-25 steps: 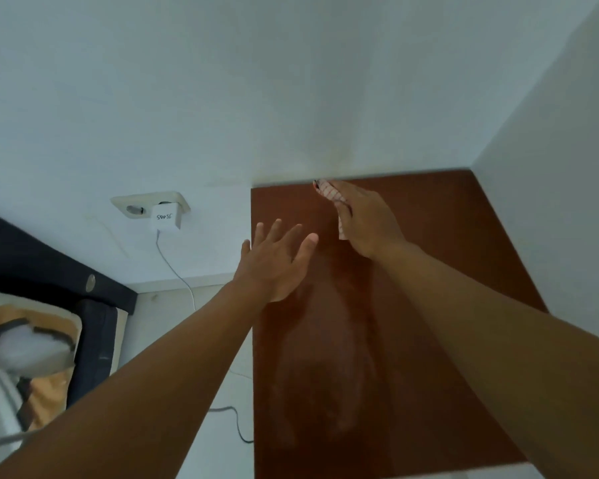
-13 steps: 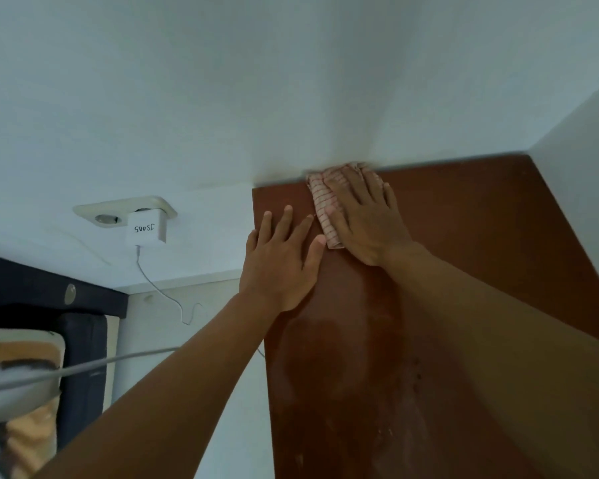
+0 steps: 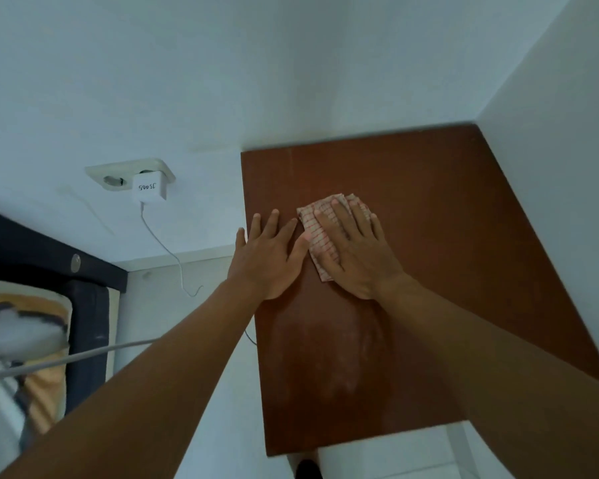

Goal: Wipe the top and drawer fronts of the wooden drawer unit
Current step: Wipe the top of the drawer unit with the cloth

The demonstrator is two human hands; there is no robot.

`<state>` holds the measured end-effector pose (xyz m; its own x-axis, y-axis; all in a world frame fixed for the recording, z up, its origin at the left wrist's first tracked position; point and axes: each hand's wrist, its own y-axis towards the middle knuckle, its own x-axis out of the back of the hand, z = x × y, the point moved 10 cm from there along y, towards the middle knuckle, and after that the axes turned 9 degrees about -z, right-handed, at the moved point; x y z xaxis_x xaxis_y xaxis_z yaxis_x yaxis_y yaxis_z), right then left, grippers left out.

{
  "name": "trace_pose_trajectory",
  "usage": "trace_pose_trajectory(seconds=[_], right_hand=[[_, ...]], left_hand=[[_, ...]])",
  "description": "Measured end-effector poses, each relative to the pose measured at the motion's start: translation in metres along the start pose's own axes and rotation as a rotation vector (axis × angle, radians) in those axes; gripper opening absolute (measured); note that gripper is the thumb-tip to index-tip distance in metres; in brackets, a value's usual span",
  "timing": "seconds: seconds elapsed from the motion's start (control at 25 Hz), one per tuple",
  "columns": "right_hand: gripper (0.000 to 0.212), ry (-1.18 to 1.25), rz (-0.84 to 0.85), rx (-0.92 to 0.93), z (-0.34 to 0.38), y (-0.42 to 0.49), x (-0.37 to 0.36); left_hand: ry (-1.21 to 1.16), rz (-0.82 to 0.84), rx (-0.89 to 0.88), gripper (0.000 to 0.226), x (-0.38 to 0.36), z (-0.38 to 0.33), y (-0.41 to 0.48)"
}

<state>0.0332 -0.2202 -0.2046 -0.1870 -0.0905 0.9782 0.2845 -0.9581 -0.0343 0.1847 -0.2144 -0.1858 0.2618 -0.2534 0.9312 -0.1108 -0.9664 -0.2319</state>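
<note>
The right hand (image 3: 358,252) is pressing flat, fingers spread, on a folded checked cloth (image 3: 317,236) lying on top of the wooden drawer unit (image 3: 446,236). The left hand (image 3: 268,261) is resting spread beside it, near the left edge.

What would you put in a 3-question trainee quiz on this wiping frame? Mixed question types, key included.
1. True or false: the right hand lies flat on the checked cloth, pressing it onto the wooden top.
2. Pick one. The left hand is: A) gripping the cloth; B) flat on the wooden top near its left edge, beside the cloth; C) raised in the air.
3. Fill in: the white charger is plugged into the wall ____.

Key: 1 true; 2 B; 3 socket.
</note>
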Motion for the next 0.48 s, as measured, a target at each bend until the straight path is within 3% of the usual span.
trace_pose_trajectory(seconds=[0.2, 0.48], right_hand=[[0.067, 0.051, 0.029, 0.026, 0.014, -0.101, -0.003], [0.057, 0.097, -0.075, 0.167, 0.024, -0.251, -0.009]], left_hand=[[-0.044, -0.037, 0.032, 0.071, -0.010, -0.009, -0.090], [-0.103, -0.054, 0.038, 0.071, -0.018, -0.036, -0.194]])
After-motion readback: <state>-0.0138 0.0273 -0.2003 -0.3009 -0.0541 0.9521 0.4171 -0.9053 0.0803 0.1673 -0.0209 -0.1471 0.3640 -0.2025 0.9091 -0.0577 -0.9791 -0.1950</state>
